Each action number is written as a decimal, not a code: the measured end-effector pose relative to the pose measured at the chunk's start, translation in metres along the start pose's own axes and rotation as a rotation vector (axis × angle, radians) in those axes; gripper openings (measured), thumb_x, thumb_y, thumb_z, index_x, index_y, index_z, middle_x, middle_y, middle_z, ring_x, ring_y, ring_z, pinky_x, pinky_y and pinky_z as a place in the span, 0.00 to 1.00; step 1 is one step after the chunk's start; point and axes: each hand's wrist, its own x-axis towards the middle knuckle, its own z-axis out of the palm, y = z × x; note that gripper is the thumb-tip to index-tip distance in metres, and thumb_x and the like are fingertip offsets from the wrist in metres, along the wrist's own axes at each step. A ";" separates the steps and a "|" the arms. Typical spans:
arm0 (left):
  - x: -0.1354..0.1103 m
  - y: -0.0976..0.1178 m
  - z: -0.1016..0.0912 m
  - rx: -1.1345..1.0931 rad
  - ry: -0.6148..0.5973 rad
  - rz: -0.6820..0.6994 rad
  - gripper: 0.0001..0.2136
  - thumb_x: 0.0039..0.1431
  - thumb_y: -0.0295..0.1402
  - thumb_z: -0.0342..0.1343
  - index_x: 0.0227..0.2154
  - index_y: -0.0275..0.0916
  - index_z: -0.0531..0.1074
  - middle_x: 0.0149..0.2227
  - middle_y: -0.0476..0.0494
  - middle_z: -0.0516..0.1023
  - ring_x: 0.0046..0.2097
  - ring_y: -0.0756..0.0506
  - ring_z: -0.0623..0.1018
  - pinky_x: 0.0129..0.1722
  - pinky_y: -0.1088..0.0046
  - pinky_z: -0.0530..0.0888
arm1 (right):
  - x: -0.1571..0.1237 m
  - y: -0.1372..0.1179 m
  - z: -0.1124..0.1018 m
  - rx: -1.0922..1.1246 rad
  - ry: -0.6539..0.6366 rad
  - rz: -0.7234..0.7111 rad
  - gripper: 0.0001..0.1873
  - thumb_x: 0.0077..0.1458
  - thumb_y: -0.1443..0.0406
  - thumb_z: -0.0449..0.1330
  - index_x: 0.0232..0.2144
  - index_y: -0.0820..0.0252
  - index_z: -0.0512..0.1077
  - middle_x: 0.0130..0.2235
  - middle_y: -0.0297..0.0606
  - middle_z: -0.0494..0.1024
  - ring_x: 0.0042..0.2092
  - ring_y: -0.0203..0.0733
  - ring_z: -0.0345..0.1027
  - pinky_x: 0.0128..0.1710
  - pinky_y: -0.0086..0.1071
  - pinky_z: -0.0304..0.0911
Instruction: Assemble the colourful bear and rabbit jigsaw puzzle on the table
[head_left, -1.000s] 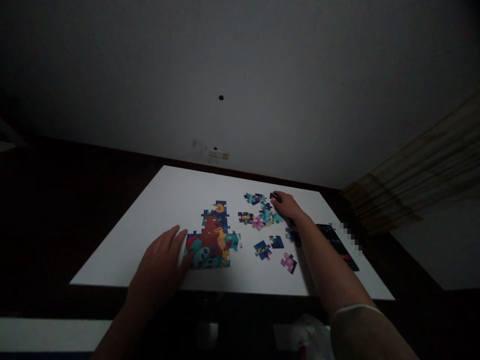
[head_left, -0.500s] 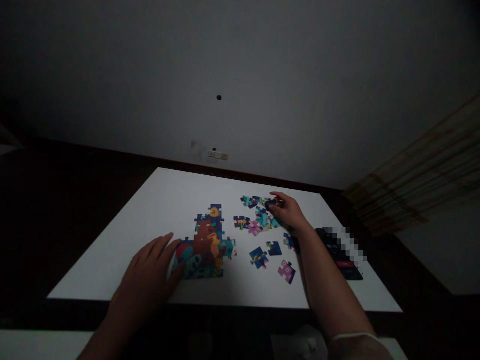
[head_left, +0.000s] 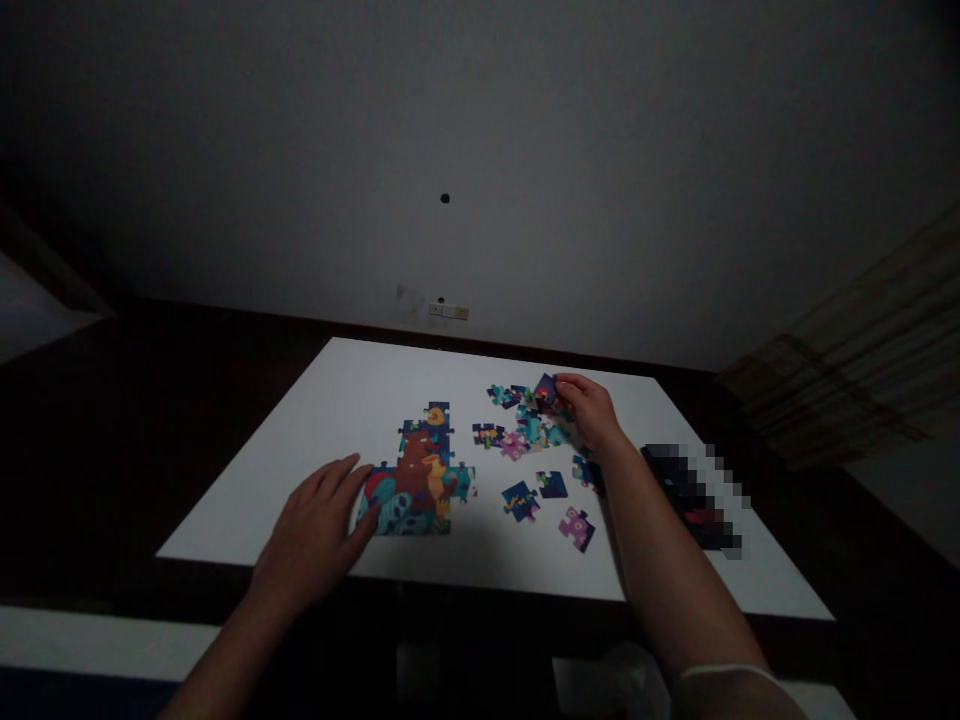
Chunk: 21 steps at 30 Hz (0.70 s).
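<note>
Between the thumb and fingers of my right hand [head_left: 589, 408] is a dark purple puzzle piece [head_left: 545, 390], raised over the loose pile. My left hand [head_left: 319, 525] lies with fingers spread at the left edge of the partly joined puzzle [head_left: 420, 480], which shows a brown bear. Beneath and beside my right hand is a heap of loose puzzle pieces [head_left: 536, 430], partly overlapping. Nearer to me lie a blue piece [head_left: 520, 502], a smaller dark blue piece [head_left: 552, 485] and a pink piece [head_left: 577, 528]. My right forearm partly covers another blue piece [head_left: 584, 472].
The white table [head_left: 285, 430] carries the puzzle. A dark, blurred-out device [head_left: 686, 495] lies to the right of my forearm. Behind the table stands a grey wall with a socket [head_left: 448, 312]. A striped curtain [head_left: 840, 390] hangs at the right.
My right hand has lifted the dark purple piece off the pile and tilted its face toward me. My left hand stays beside the joined puzzle. The whole view has shifted slightly.
</note>
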 end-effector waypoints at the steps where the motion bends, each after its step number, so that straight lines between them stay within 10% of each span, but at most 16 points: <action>1: 0.000 0.001 -0.001 -0.001 -0.001 -0.004 0.25 0.83 0.50 0.55 0.73 0.47 0.80 0.77 0.35 0.82 0.76 0.26 0.81 0.74 0.36 0.82 | -0.001 0.000 0.000 -0.006 -0.014 -0.002 0.29 0.44 0.43 0.80 0.42 0.53 0.86 0.36 0.39 0.88 0.35 0.47 0.79 0.38 0.41 0.78; 21: -0.002 0.018 -0.008 -0.049 -0.041 -0.072 0.23 0.79 0.42 0.62 0.70 0.43 0.80 0.77 0.30 0.81 0.78 0.27 0.79 0.78 0.36 0.78 | -0.012 0.007 0.006 -0.371 -0.150 -0.164 0.26 0.50 0.44 0.79 0.44 0.54 0.90 0.39 0.45 0.91 0.40 0.55 0.86 0.43 0.45 0.82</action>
